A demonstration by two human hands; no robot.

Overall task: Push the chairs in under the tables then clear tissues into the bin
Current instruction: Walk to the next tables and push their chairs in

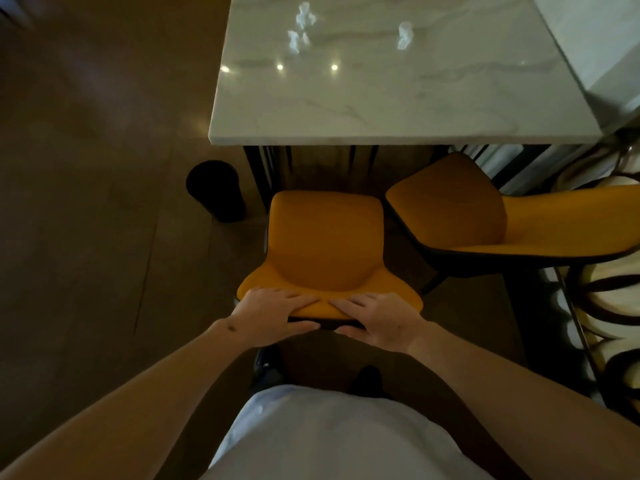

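Directly below the camera, the top edge of a yellow chair's (325,244) backrest is gripped by both hands: the left hand (273,311) and the right hand (381,318) are clamped on it side by side, fingers laid over the front and thumbs tucked behind. Its seat is seen just short of the marble table (398,109), not yet under it. A second yellow chair (450,209) is angled alongside to the right. Crumpled tissues (301,26) are scattered on the tabletop, and a black bin (214,190) is set on the floor by the table's left corner.
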